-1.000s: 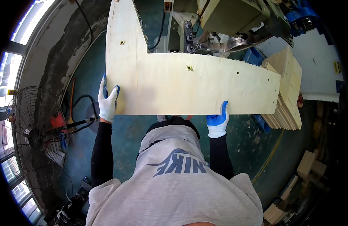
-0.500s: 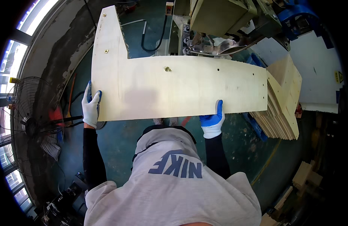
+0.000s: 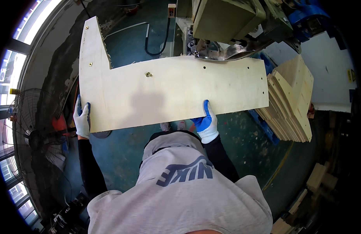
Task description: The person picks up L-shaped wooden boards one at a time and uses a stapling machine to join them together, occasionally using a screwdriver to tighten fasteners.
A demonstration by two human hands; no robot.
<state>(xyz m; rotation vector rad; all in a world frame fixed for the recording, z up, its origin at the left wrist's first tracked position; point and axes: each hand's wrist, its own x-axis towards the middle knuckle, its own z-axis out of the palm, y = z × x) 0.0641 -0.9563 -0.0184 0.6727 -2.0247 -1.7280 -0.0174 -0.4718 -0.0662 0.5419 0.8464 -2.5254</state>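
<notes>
- Wire-cage fan point(image 3: 36, 136): stood to the left of the left fingers.
- Left hand point(image 3: 82, 119), in a white glove with blue palm: its fingers were clamped on the panel's left edge, near the corner closest to the wearer.
- L-shaped wooden panel point(image 3: 168, 97): spanned the space between both sets of fingers, its narrow arm extending beyond the left ones.
- Brass-coloured insert point(image 3: 148, 74): sat in the panel, ahead of and between the two sets of fingers.
- Control box point(image 3: 172, 11): lay far ahead of the right fingers and slightly left.
- Right hand point(image 3: 207, 126), gloved alike: its fingers were clamped on the near edge, thumb flat on the upper face.
- Green-grey machine point(image 3: 227, 21): rose ahead of the right fingers; whether its curved metal part point(image 3: 235, 50) touched the panel could not be told.
- Stack of wooden boards point(image 3: 291, 101): rested well right of the right fingers.
</notes>
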